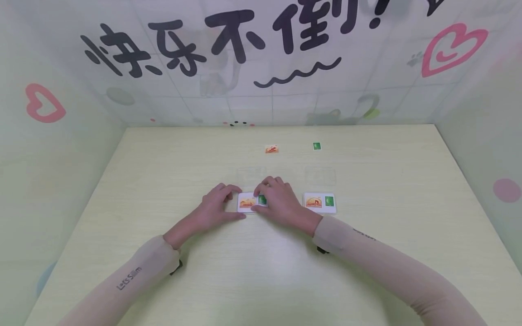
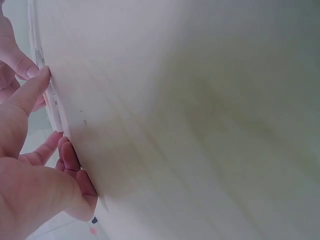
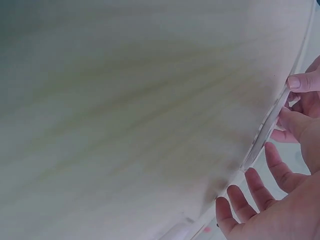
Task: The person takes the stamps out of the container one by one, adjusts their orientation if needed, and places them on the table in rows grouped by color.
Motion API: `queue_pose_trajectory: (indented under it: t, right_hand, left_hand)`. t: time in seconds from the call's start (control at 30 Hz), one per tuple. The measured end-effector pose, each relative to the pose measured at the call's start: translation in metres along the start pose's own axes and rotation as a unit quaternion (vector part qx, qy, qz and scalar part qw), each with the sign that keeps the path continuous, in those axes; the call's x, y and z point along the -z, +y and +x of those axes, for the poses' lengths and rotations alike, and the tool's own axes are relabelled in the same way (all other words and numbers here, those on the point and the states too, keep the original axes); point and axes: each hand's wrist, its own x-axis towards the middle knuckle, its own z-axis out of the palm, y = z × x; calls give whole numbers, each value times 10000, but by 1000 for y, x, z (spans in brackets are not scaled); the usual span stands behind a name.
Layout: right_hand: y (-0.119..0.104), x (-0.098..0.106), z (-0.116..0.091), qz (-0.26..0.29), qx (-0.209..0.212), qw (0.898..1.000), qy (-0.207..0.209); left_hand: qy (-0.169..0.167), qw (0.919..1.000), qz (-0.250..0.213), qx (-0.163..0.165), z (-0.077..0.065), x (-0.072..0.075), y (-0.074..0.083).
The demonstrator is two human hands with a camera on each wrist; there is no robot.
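A small white rectangular card (image 1: 240, 209) with an orange picture and a green stamp-like picture lies on the table, partly covered by fingers. At its left end my left hand (image 1: 214, 206) holds it between thumb and fingers, at the near and far edges. My right hand (image 1: 281, 199) reaches over its right part, thumb and index finger pinching it near the pictures. In the left wrist view the left thumb (image 2: 37, 87) touches a thin edge. A similar white card (image 1: 320, 209) lies to the right of my right hand.
Behind the cards lie clear flat rectangular pieces (image 1: 320, 175), hard to make out. Farther back are a loose orange picture (image 1: 272, 149) and a loose green one (image 1: 316, 146). A printed wall (image 1: 183, 104) stands at the table's (image 1: 408, 217) back edge, with walls at both sides.
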Motion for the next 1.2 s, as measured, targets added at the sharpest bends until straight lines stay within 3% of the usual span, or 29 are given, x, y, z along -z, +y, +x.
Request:
queue_pose_trajectory:
  t: [1.2]
  right_hand:
    - [-3, 2, 4, 3, 20, 10000, 93]
  left_hand:
    - [77, 10000, 15, -34, -1, -1, 0]
